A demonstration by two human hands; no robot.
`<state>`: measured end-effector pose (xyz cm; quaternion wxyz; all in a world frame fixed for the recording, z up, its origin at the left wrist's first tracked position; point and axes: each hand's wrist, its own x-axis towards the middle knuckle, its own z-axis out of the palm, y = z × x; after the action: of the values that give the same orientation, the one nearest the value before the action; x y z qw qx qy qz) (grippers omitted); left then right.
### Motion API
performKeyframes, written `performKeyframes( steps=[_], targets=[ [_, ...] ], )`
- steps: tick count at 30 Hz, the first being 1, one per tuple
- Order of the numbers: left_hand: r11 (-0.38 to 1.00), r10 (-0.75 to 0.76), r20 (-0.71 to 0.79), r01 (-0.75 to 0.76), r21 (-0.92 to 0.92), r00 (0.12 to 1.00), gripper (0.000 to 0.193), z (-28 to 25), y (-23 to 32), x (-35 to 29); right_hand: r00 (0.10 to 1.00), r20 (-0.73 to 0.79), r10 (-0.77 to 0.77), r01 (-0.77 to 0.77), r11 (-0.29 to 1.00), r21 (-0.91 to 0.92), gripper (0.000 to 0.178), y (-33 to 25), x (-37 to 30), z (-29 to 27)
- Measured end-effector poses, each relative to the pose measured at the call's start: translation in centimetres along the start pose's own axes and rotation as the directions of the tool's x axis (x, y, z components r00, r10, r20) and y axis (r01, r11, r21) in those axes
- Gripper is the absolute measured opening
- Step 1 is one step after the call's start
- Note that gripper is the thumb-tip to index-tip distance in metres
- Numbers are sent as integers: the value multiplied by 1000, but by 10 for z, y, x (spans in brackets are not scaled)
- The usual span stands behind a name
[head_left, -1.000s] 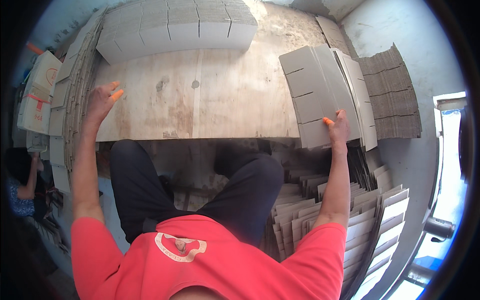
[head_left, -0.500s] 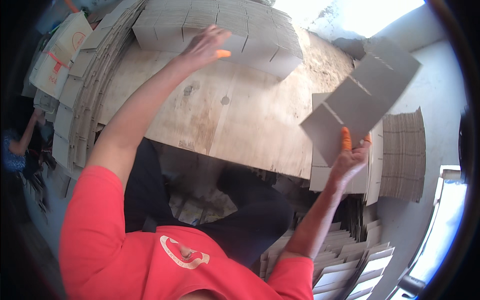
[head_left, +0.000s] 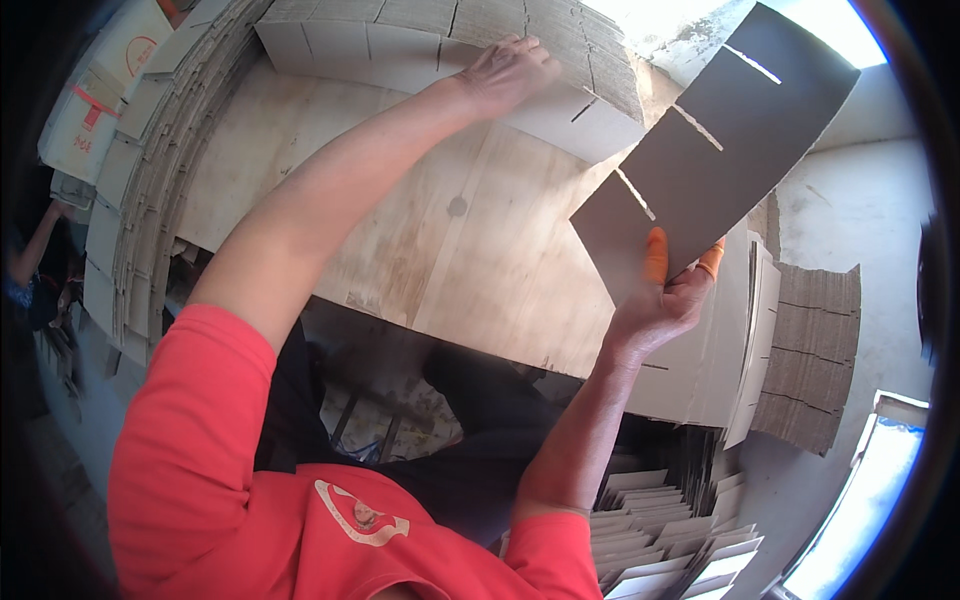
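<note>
My right hand (head_left: 665, 300), with orange finger covers on the thumb and a finger, grips the lower end of a slotted cardboard divider (head_left: 720, 130). The divider is a long grey-brown sheet with three narrow slits along one edge; it is raised and tilted up to the right. My left hand (head_left: 510, 75) is at a long stack of slotted cardboard sheets (head_left: 350, 45) on the far side of the table. Its fingers are curled against the stack's top, and whatever may be between them is hidden.
The wooden tabletop (head_left: 400, 220) lies before me. Cardboard stacks stand along its left side (head_left: 165, 170) and at the right, by the wall (head_left: 810, 350). Several loose sheets (head_left: 670, 530) stand at lower right. At far left, another person's arm (head_left: 40, 240) shows.
My left hand has moved right along the stack, its spread fingers now curled. My right hand has come left and nearer with the divider, which now reaches higher in view. The view has shifted slightly.
</note>
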<state>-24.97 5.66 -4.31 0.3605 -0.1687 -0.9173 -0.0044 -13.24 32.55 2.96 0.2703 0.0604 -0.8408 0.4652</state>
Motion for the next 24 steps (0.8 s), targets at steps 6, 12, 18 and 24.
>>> performKeyframes(
  steps=[6, 12, 18, 24],
  targets=[
    [966, -28, 82, 48, -254, 996, 5, -33, 17, -13, 999, 40, 5, -4, 1000, -18, 42, 4, -7, 2],
    [960, 86, 122, -49, -276, 989, 6, -53, 37, -24, 985, 55, -161, 165, 983, -85, 55, 0, -13, 7],
    [931, 163, 102, -118, -346, 981, 15, -71, 62, -26, 950, 63, -306, 312, 940, -139, 56, 11, -15, 8],
    [898, 205, 71, -159, -411, 976, 16, -90, 83, -28, 970, 193, -151, 170, 981, -89, 56, 4, -15, 8]
  ],
)
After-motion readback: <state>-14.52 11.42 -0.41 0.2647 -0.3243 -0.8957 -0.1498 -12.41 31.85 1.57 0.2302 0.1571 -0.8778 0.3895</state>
